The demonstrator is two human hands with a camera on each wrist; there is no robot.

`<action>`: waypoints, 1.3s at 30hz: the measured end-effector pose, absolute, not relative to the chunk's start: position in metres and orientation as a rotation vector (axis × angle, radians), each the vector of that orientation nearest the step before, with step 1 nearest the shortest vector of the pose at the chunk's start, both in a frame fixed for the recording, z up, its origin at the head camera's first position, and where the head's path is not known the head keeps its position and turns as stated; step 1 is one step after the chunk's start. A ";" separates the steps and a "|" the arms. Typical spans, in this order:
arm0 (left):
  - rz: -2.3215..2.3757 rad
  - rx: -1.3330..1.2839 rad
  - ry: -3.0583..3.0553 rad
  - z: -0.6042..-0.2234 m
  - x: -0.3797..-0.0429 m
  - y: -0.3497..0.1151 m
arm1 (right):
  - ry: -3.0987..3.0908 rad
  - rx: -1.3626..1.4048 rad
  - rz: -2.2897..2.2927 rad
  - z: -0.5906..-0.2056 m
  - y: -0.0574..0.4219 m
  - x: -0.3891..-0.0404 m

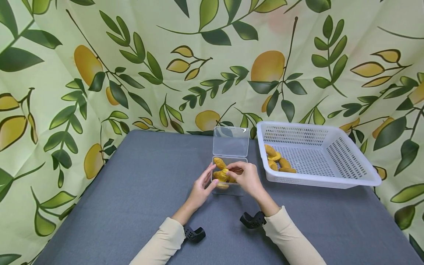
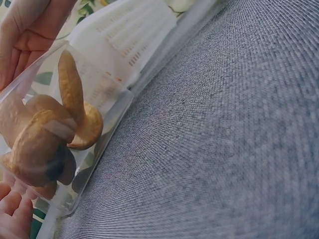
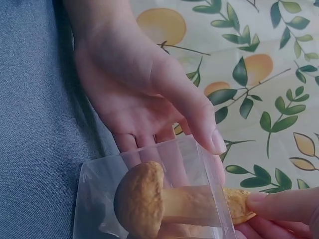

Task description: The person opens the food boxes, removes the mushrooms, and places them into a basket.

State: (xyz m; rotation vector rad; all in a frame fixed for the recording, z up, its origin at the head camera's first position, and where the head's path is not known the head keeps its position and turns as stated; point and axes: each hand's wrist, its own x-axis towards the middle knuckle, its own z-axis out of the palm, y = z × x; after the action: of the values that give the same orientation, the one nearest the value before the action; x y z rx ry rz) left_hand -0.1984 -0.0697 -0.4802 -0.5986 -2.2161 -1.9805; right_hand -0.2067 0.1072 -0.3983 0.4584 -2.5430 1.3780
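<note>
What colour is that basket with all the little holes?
The basket is white; it shows best in the head view.

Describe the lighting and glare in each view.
Head: bright, even light, a small glint on the clear lid; left wrist: pale reflections on the clear box over the mushrooms; right wrist: dimmer, cloth darkened beside the left hand.

And the right hand (image 1: 245,178) is covering some of the mushrooms (image 1: 221,176), so no count from the head view! Left wrist now: the clear plastic box (image 1: 236,189) runs off the left edge, the left hand (image 2: 16,214) cropped too. Below the head view, both cream sleeves (image 1: 160,244) are cut off!
</note>
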 end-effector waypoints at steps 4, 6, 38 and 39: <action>-1.967 -0.593 -2.228 -0.480 -0.198 -0.070 | -2.526 0.410 1.400 -0.398 0.108 -0.208; -1.964 -0.593 -2.230 -0.481 -0.198 -0.070 | -2.508 0.377 1.427 -0.398 0.108 -0.210; -1.976 -0.558 -2.227 -0.479 -0.198 -0.069 | -2.448 0.246 1.601 -0.373 0.131 -0.207; -1.978 -0.556 -2.227 -0.479 -0.198 -0.069 | -2.452 0.235 1.605 -0.372 0.132 -0.207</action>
State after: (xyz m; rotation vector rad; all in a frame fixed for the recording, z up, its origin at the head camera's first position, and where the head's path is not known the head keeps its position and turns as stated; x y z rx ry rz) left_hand -0.1979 -0.0695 -0.4793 -0.5561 -2.2271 -1.9779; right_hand -0.2072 0.1318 -0.3723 0.2347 -2.4520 1.6050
